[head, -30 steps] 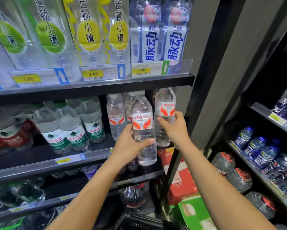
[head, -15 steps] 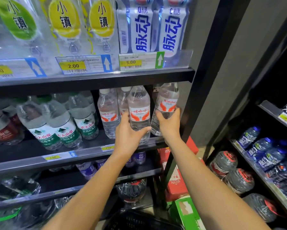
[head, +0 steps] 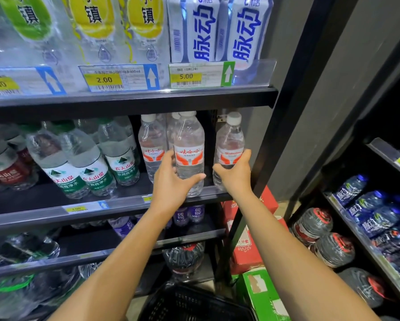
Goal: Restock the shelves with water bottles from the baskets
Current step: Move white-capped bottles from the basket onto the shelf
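The left hand (head: 173,181) grips the red-labelled bottle (head: 189,144) low on its body. At its 3 o'clock, the right hand (head: 235,174) clasps the second bottle (head: 229,137). Both bottles appear to stand at the front of the middle shelf (head: 125,203), labels outward, probably for neat facing. The basket (head: 189,304) waits at 6 o'clock.

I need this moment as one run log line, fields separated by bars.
left hand: grips centre red-label bottle | right hand: grips rightmost bottle | bottles: upright, front of middle shelf
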The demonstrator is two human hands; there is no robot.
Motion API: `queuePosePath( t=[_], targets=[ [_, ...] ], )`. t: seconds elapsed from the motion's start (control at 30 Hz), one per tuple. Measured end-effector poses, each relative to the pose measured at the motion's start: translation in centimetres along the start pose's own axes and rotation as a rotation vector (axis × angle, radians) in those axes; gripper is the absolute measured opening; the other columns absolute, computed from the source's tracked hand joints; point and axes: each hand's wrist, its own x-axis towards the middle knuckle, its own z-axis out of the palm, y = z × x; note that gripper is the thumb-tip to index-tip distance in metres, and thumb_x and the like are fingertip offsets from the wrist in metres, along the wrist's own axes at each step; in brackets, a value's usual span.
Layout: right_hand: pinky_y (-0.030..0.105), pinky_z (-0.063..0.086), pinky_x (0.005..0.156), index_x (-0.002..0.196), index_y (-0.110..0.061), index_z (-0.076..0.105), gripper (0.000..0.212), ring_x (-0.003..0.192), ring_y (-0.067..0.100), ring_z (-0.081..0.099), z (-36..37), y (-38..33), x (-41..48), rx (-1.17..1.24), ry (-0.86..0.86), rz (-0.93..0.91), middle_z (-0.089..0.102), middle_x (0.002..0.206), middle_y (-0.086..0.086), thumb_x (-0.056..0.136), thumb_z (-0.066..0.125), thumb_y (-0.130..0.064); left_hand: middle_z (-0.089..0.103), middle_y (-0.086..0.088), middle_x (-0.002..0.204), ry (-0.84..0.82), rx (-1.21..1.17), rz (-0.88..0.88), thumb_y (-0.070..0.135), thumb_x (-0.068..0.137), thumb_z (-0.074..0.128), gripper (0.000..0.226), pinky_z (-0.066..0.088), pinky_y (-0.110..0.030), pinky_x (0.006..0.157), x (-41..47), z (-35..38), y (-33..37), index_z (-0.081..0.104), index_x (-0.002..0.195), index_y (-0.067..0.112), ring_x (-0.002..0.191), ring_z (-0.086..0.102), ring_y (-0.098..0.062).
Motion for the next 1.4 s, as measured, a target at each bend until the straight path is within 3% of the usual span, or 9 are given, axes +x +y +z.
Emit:
queuePosePath(
  t=[0.13, 0.27, 0.43, 0.8, 0.87, 0.93, 1.03, 1.17, 1.4],
  targets=[
    [0.015, 0.043, 0.072, 0.119, -0.019, 0.036, 0.055, 0.101, 0.016, 0.057, 0.1, 0.2, 0.4, 0.015, -0.018, 0.023, 0.056, 0.118, 0.006, 0.080, 0.073, -0.010, 0.053, 0.028, 0.103, 0.013, 0.008, 0.021, 0.021, 0.070, 0.086, 0.077, 0.037, 0.006, 0.073, -0.3, -0.4, 0.0, 0.042, 0.133, 0.019, 0.087, 0.048, 0.031],
    [0.022, 0.042, 0.083, 0.125, -0.016, 0.038, 0.057, 0.102, 0.013, 0.056, 0.3, 0.2, 0.9, 0.015, -0.053, -0.004, 0.059, 0.115, 0.002, 0.081, 0.074, -0.011, 0.059, 0.018, 0.112, 0.031, 0.008, 0.023, 0.022, 0.069, 0.086, 0.078, 0.036, 0.006, 0.074, -0.4, -0.9, -0.3, 0.043, 0.134, 0.018, 0.090, 0.047, 0.030],
    [0.024, 0.044, 0.080, 0.107, -0.017, 0.041, 0.050, 0.094, 0.015, 0.057, 0.8, -0.6, 2.6, -0.011, -0.096, 0.037, 0.061, 0.106, 0.003, 0.077, 0.080, -0.022, 0.059, 0.021, 0.110, 0.029, -0.001, 0.018, 0.017, 0.068, 0.087, 0.075, 0.038, 0.004, 0.073, -0.4, -1.8, -0.7, 0.046, 0.130, 0.019, 0.090, 0.052, 0.026],
    [0.017, 0.041, 0.076, 0.129, -0.003, 0.051, 0.057, 0.101, 0.019, 0.059, 3.9, -1.8, 5.0, -0.022, -0.115, 0.146, 0.062, 0.111, 0.009, 0.079, 0.077, -0.014, 0.059, 0.021, 0.105, 0.036, 0.022, 0.031, 0.015, 0.068, 0.086, 0.069, 0.039, 0.002, 0.070, 0.0, -3.0, -0.7, 0.049, 0.126, 0.014, 0.083, 0.053, 0.023],
    [0.018, 0.042, 0.078, 0.130, 0.000, 0.051, 0.059, 0.112, 0.025, 0.059, 4.0, -2.2, 4.9, -0.025, -0.105, 0.211, 0.062, 0.121, 0.013, 0.080, 0.076, -0.018, 0.059, 0.020, 0.105, 0.041, 0.022, 0.033, 0.015, 0.068, 0.086, 0.069, 0.039, 0.001, 0.070, -0.1, -3.0, -0.7, 0.050, 0.125, 0.014, 0.083, 0.053, 0.022],
    [0.026, 0.045, 0.085, 0.129, 0.000, 0.049, 0.056, 0.116, 0.028, 0.058, 3.7, -2.7, 3.7, -0.023, -0.072, 0.178, 0.061, 0.123, 0.013, 0.084, 0.072, -0.024, 0.062, 0.014, 0.107, 0.039, 0.018, 0.032, 0.014, 0.067, 0.087, 0.070, 0.040, 0.001, 0.070, -0.3, -3.1, -0.5, 0.050, 0.126, 0.014, 0.083, 0.054, 0.020],
    [0.023, 0.047, 0.085, 0.127, -0.012, 0.049, 0.051, 0.104, 0.010, 0.060, 2.3, -3.5, -0.2, 0.134, -0.053, -0.007, 0.063, 0.114, 0.001, 0.086, 0.068, -0.036, 0.064, 0.012, 0.110, 0.028, 0.014, 0.037, 0.015, 0.065, 0.088, 0.070, 0.042, 0.000, 0.071, -0.6, -3.1, -0.2, 0.051, 0.125, 0.016, 0.087, 0.057, 0.017],
    [0.026, 0.051, 0.090, 0.132, -0.024, 0.047, 0.071, 0.111, 0.007, 0.059, 0.8, -5.0, -4.2, 0.121, -0.351, -0.105, 0.059, 0.127, -0.005, 0.072, 0.079, -0.044, 0.065, 0.018, 0.104, -0.012, 0.010, 0.051, 0.015, 0.064, 0.088, 0.071, 0.045, -0.005, 0.071, -1.2, -2.3, 0.3, 0.052, 0.125, 0.022, 0.088, 0.061, 0.012],
    [0.008, 0.050, 0.068, 0.118, -0.020, 0.055, 0.061, 0.089, -0.002, 0.062, -1.7, -6.6, -4.8, -0.045, -0.338, -0.136, 0.063, 0.100, -0.015, 0.066, 0.087, -0.025, 0.065, 0.018, 0.109, -0.113, -0.024, 0.095, 0.009, 0.068, 0.084, 0.071, 0.052, -0.013, 0.082, -2.2, -0.5, 1.4, 0.047, 0.124, 0.034, 0.098, 0.060, 0.011]
  ],
)
